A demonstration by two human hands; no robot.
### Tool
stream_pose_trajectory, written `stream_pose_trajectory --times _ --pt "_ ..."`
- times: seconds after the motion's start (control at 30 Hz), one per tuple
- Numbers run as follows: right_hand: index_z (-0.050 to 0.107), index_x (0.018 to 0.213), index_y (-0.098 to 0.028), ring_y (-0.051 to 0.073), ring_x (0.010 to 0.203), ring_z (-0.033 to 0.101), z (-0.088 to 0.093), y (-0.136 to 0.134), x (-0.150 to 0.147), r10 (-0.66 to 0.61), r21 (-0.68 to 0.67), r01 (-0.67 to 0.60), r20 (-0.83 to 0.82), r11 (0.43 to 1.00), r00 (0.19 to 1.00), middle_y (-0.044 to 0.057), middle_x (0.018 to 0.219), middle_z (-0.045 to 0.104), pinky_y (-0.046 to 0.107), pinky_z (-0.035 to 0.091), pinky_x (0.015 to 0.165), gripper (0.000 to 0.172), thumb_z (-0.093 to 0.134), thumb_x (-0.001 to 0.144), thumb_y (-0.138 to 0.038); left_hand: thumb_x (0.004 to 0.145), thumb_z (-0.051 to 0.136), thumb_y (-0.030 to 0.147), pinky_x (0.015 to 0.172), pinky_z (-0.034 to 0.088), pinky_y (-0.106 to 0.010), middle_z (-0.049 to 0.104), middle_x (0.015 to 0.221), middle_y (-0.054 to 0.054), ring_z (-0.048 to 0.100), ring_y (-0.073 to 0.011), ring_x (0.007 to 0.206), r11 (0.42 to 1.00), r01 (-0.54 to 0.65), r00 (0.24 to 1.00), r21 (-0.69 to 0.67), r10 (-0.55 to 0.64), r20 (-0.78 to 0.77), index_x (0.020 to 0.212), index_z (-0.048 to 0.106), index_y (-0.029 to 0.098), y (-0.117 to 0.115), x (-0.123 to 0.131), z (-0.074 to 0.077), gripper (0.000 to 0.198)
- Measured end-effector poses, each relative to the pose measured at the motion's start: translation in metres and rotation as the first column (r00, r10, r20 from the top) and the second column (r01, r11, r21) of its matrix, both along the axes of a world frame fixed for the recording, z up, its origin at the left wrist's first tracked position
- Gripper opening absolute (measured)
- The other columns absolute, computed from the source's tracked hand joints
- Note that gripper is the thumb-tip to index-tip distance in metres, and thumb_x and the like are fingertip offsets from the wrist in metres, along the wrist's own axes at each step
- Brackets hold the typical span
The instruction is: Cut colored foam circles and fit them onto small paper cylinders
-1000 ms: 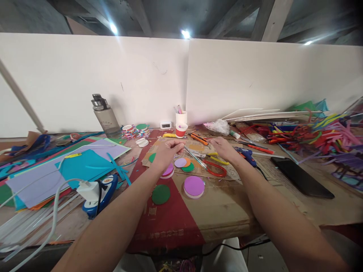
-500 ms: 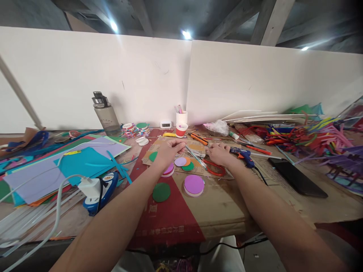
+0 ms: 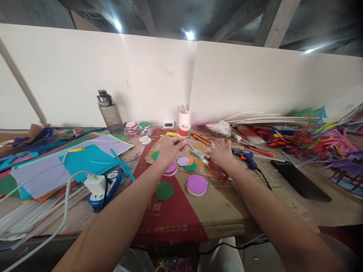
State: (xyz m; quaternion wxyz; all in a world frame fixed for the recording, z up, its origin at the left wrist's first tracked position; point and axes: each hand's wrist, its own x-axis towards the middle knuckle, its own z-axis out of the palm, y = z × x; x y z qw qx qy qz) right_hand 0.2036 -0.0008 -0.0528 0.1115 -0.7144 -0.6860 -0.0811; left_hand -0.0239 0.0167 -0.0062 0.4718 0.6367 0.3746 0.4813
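Note:
My left hand is closed, with thumb and fingertips pinching one end of a slim, shiny, pen-like stick that slants down to the right. My right hand is low over the cardboard, its fingers apart; nothing shows in it. Just below it lie red-handled scissors, their blades partly covered by the stick and hand. Small paper discs in lilac, orange and green lie under the stick. Closer to me are a purple-topped round piece with a white edge and a dark green disc.
A blue glue gun and a black phone lie right. Behind stand a red-banded paper cup, a small clock and a bottle. Coloured sheets and a power strip are left.
The whole view has shifted slightly, moving things a little to the right. My right hand's fingers have lifted and spread somewhat; my left hand still pinches the stick.

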Motion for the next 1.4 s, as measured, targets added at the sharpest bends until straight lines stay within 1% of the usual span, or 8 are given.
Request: stream_pose_trajectory --times 0.13,0.27,0.43,0.53,0.67,0.8,1.03,1.4 --pt "0.076 0.083 -0.017 0.037 0.114 0.05 0.008 -0.003 0.008 -0.109 0.197 0.141 -0.165 0.97 0.98 0.018 0.108 0.069 0.06 0.031 0.099 0.033 0.052 0.093 -0.038 0.075 0.067 0.036 0.064 0.043 -0.025 0.063 0.069 -0.002 0.053 -0.0114 0.065 1.0 -0.018 0.999 -0.013 0.019 0.028 0.081 0.071 0.015 -0.001 0.001 -0.001 0.022" --pt "0.07 0.092 -0.016 0.022 0.082 0.059 0.019 -0.009 -0.003 0.207 0.292 -0.024 -0.616 0.956 0.76 0.01 0.091 0.07 0.037 0.046 0.08 0.028 0.049 0.089 -0.034 0.075 0.067 0.035 0.062 0.043 -0.025 0.062 0.066 -0.001 0.052 -0.0104 0.061 0.999 0.029 0.999 -0.033 -0.028 0.033 0.082 0.071 0.015 0.001 0.004 -0.005 0.022" --pt "0.07 0.092 -0.018 0.017 0.074 0.058 0.028 -0.024 -0.031 0.385 0.329 -0.205 -0.721 0.922 0.576 0.005 0.085 0.07 0.03 0.045 0.073 0.03 0.043 0.091 -0.032 0.074 0.067 0.036 0.062 0.044 -0.024 0.062 0.067 0.0 0.052 -0.0105 0.061 0.998 0.051 0.998 -0.043 -0.05 0.033 0.088 0.071 0.015 0.002 0.006 -0.01 0.025" --pt "0.069 0.1 -0.019 0.017 0.079 0.059 0.032 -0.032 -0.041 0.442 0.338 -0.286 -0.701 0.897 0.56 0.005 0.097 0.071 0.029 0.046 0.074 0.026 0.058 0.086 -0.037 0.074 0.066 0.037 0.061 0.043 -0.024 0.061 0.066 0.0 0.053 -0.0113 0.061 0.997 0.058 0.998 -0.047 -0.059 -0.002 0.088 0.071 0.016 0.001 0.008 -0.011 0.026" --pt "0.069 0.087 -0.019 0.016 0.071 0.056 0.031 -0.034 -0.046 0.43 0.323 -0.284 -0.688 0.903 0.585 0.004 0.084 0.069 0.029 0.045 0.067 0.02 0.072 0.076 -0.036 0.073 0.067 0.038 0.06 0.043 -0.024 0.062 0.066 0.0 0.054 -0.0117 0.062 0.996 0.085 0.996 -0.034 -0.086 -0.031 0.082 0.07 0.016 -0.004 0.011 -0.009 0.024" --pt "0.072 0.079 -0.02 0.016 0.071 0.059 0.026 -0.03 -0.044 0.407 0.292 -0.291 -0.754 0.911 0.516 0.003 0.079 0.071 0.029 0.045 0.068 0.012 0.068 0.078 -0.031 0.074 0.066 0.037 0.057 0.041 -0.024 0.062 0.064 -0.001 0.053 -0.0121 0.061 0.998 0.057 0.99 -0.024 -0.06 -0.131 0.074 0.069 0.017 -0.012 0.014 -0.004 0.02" --pt "0.071 0.067 -0.016 0.011 0.055 0.047 0.033 -0.027 -0.031 0.262 0.123 -0.344 -0.881 0.931 0.394 -0.001 0.059 0.062 0.026 0.037 0.057 0.025 0.073 0.067 -0.041 0.072 0.067 0.032 0.059 0.043 -0.024 0.066 0.067 -0.003 0.056 -0.0135 0.064 0.994 0.095 0.98 -0.053 -0.103 -0.171 0.072 0.071 0.017 -0.019 0.014 0.003 0.015" --pt "0.064 0.065 -0.018 0.011 0.052 0.048 0.031 -0.027 -0.028 0.255 0.085 -0.382 -0.871 0.92 0.421 -0.002 0.056 0.059 0.025 0.04 0.056 0.025 0.063 0.074 -0.042 0.07 0.069 0.032 0.06 0.045 -0.025 0.069 0.068 -0.003 0.06 -0.0145 0.064 0.989 0.144 0.976 -0.047 -0.149 -0.157 0.075 0.073 0.018 -0.017 0.013 0.003 0.016"
